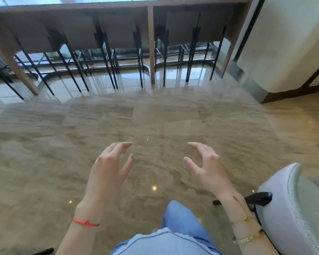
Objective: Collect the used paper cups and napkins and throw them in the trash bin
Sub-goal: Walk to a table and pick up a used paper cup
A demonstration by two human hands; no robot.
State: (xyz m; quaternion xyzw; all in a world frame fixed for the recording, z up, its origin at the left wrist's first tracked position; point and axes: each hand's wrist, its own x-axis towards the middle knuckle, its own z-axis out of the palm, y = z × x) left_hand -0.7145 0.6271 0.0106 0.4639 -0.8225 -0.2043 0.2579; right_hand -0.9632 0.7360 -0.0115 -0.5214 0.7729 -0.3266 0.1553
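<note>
My left hand and my right hand are held out in front of me above a polished beige stone floor. Both have loosely spread, slightly curved fingers and hold nothing. A red string is on my left wrist and gold bracelets are on my right wrist. No paper cup, napkin or trash bin shows in this view.
A long wooden counter runs along the window at the back, with several black-legged bar stools tucked under it. A pale upholstered chair stands close at my right. A white cabinet or wall block fills the upper right.
</note>
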